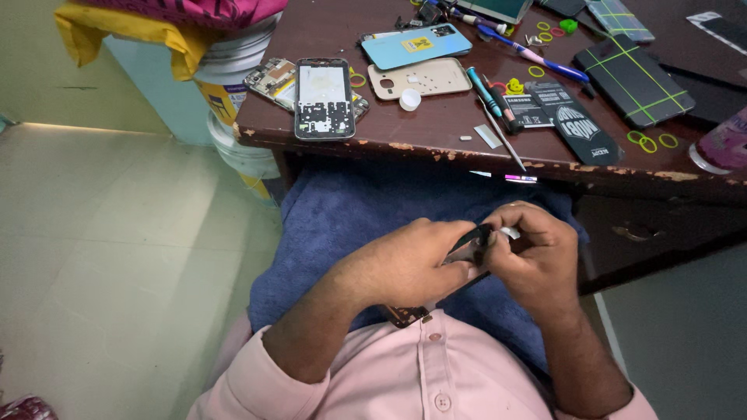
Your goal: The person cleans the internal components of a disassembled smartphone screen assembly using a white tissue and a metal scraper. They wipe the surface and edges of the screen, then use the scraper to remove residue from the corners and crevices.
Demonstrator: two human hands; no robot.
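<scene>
We held both hands low over our lap, above a dark blue towel that covered our knees, just below the edge of the worn brown table. Our left hand came in from the lower left with the forearm angled up and the wrist bent inward; its fingers were curled closed around a thin dark phone part, which lay tilted between the two hands with its lower end running down towards our pink shirt. Our right hand met it from the other side, forearm rising from the lower right, fingers folded tight and thumb pressed to the upper end of the part; a small pale bit showed at the fingertips, but we could not tell what it was. The knuckles of the two hands sat close together, nearly touching. On the table, well apart from our hands, lay an opened phone frame, a light blue back cover, a beige back cover, a blue-handled screwdriver and metal tweezers.
</scene>
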